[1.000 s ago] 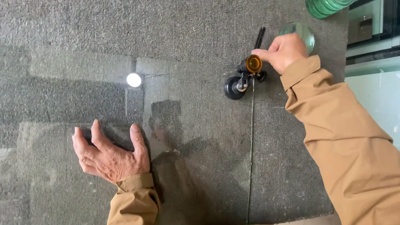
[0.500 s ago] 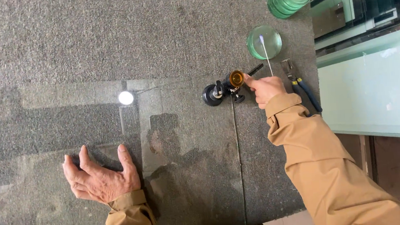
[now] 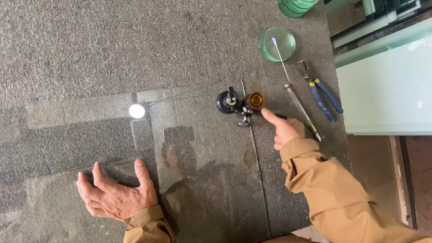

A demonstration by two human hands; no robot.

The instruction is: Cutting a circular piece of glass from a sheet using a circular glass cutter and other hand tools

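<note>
Right hand (image 3: 288, 129) is loosely curled, index finger extended and touching the handle end of one black glass cutter with an amber reservoir (image 3: 240, 104), which lies on one glass sheet (image 3: 206, 189) over grey carpet. Left hand (image 3: 115, 192) rests spread wide and flat on the sheet, well left of the cutter, holding nothing. Right of the cutter: one blue-handled pliers (image 3: 321, 92), one green round dish (image 3: 277, 44).
</note>
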